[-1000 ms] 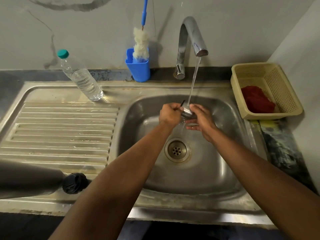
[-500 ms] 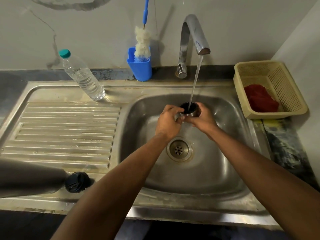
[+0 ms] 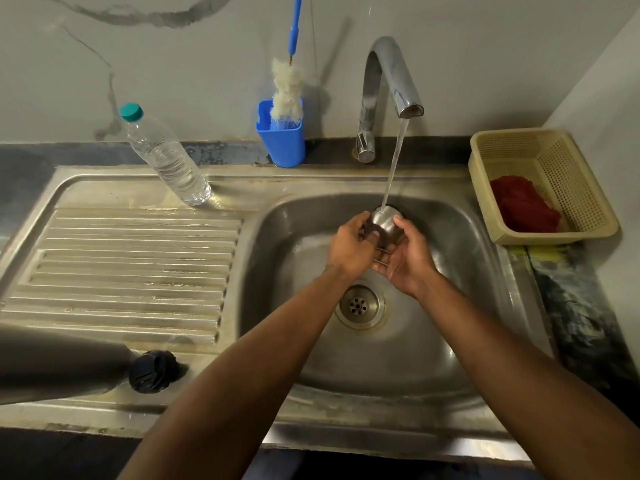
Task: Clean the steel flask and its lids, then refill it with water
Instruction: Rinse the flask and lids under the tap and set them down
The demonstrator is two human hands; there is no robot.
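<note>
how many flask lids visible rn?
2. A steel lid held by the left hand and right hand under the tap stream; a black lid on the drainboard beside the lying flask. None seem hidden.

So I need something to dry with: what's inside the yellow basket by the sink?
Inside the yellow basket lies a crumpled red cloth, bunched toward its left wall. Anything beneath the cloth is covered, so I cannot tell what else is there.
</note>
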